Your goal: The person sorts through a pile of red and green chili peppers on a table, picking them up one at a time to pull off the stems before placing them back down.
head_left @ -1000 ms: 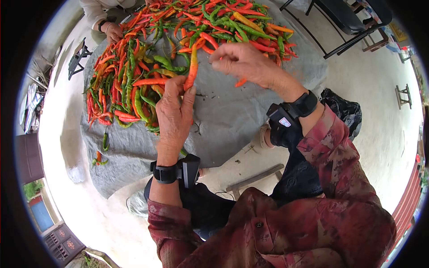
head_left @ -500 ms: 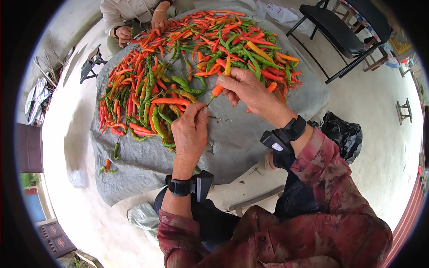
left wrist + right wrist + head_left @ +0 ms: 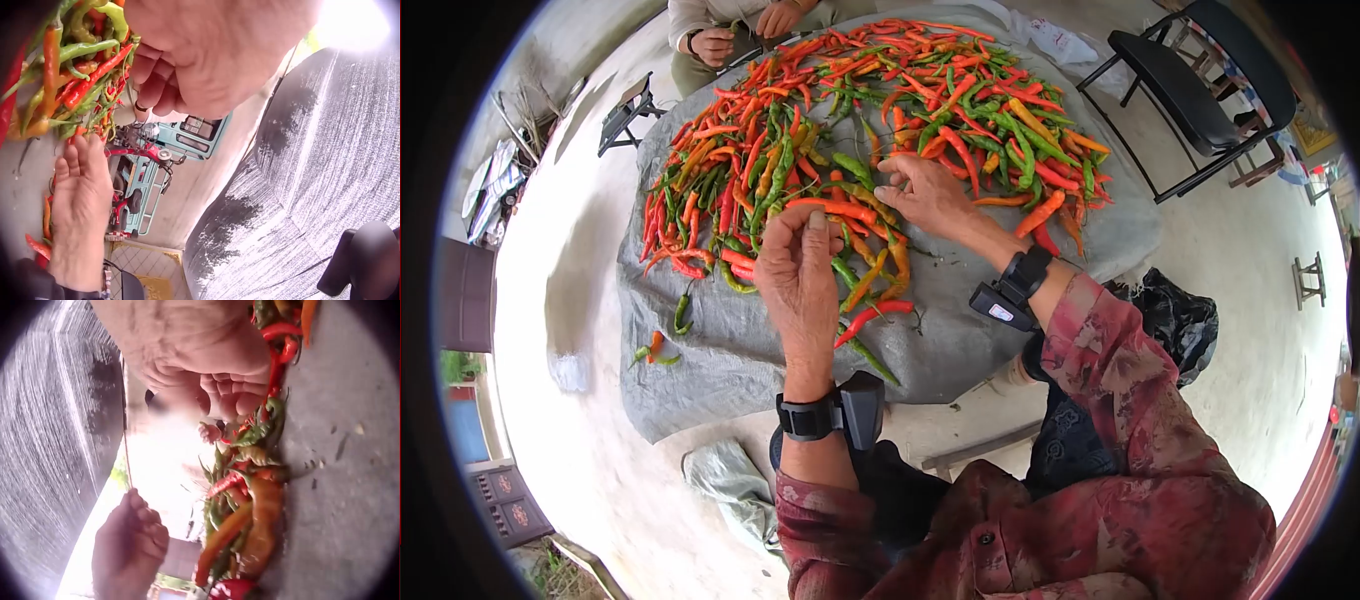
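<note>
**Q:** How are the hands disposed, reading from the near edge outward?

**A:** Above the near edge of the grey sheet (image 3: pixel 960 335) the left hand (image 3: pixel 798 285) is held raised, fingers curled against the thumb. Whether anything is pinched there cannot be told. Just beside it a red pepper (image 3: pixel 868 320) is seen lying apart on bare sheet. Farther in, the right hand (image 3: pixel 928 195) is laid on the near margin of the pepper pile (image 3: pixel 870 110). Its fingers are relaxed, the tips touch peppers, and none is enclosed.

**Q:** How is the picking-up best done?

**A:** It is judged that one pepper should be singled out and taken near its stalk end, so that tangled neighbours are not dragged off the pile. The raised left hand should be kept close, so that the stalk can be met without a long reach.

**Q:** What is shown by one view and withheld by another?

**A:** Only in the head view are the whole pile, another person's hand (image 3: pixel 713 45) at the far edge and a black chair (image 3: pixel 1200 90) beyond the far right corner seen. In the left wrist view the right hand's fingers (image 3: pixel 81 162) are shown straight and together, with a blue vehicle (image 3: pixel 187 134) beyond them. In the right wrist view small specks (image 3: pixel 340 447) on the sheet and an orange pepper (image 3: pixel 265 519) are rendered close, which the head view does not resolve.
</note>
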`<state>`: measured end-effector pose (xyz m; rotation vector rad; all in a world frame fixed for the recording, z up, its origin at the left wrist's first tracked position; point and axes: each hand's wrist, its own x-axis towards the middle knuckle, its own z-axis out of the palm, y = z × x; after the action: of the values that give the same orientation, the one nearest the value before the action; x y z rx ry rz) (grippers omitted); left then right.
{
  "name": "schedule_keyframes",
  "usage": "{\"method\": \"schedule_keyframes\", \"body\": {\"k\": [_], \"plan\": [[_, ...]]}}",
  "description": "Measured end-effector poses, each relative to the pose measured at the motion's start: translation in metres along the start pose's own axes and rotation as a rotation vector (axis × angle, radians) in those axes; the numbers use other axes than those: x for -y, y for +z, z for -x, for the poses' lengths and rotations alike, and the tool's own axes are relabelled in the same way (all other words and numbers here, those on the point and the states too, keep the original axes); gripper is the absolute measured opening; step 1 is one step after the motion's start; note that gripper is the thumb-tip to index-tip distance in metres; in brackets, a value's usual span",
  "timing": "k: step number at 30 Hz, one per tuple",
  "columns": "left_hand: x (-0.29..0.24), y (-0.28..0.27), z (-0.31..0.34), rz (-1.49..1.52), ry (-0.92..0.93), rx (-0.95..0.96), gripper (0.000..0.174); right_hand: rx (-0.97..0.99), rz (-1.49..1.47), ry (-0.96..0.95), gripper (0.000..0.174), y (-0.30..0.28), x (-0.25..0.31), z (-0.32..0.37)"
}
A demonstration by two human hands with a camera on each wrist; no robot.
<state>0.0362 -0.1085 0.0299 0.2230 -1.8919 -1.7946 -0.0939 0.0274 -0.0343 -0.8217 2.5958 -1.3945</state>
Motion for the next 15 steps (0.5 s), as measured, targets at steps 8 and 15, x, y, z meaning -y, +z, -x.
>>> {"method": "schedule_keyframes", "body": {"k": [8,15], "plan": [[-0.003,0.003,0.005,-0.024,-0.042,0.068,0.016,-0.021,0.319,-0.004,0.046,0.024,0.011,-0.012],[-0.004,0.012,0.006,-0.059,-0.039,0.124,0.015,0.066,0.405,0.004,0.063,0.026,0.017,-0.025]]}}
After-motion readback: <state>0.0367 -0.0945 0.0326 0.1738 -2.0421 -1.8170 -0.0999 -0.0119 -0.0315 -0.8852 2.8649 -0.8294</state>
